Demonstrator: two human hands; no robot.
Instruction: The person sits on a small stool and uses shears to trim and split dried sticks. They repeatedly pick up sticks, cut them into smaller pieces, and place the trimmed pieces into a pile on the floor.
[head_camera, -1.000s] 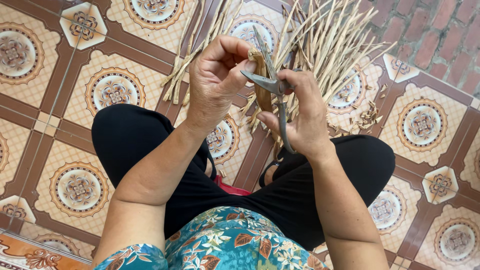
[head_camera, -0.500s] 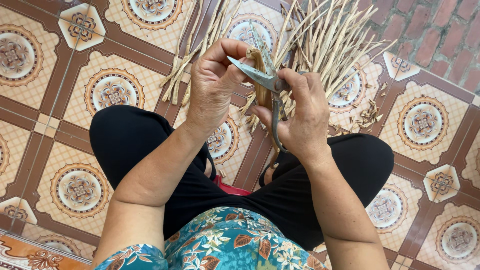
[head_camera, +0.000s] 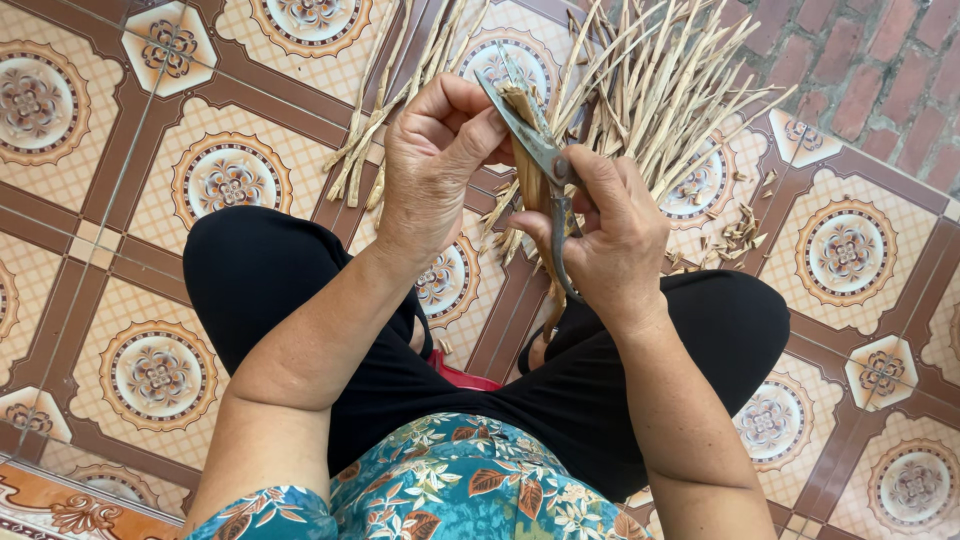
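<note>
My right hand (head_camera: 610, 230) grips grey metal scissors (head_camera: 540, 160), whose blades point up and left. A tan dried stalk (head_camera: 528, 170) stands upright between both hands. My left hand (head_camera: 435, 160) pinches its upper end, and the scissor blades lie against it. Both hands are raised above my lap, over my black trousers (head_camera: 300, 290).
Many dried pale stalks (head_camera: 660, 90) lie in a pile on the patterned tile floor ahead, with a smaller bundle (head_camera: 385, 110) to the left. Small cut scraps (head_camera: 740, 225) are scattered at the right. Red brick paving (head_camera: 870, 70) is at the top right.
The scissors have tilted, with their tips swinging from upright toward the left across the stalk's top. My left hand's fingers have shifted on the stalk's end.
</note>
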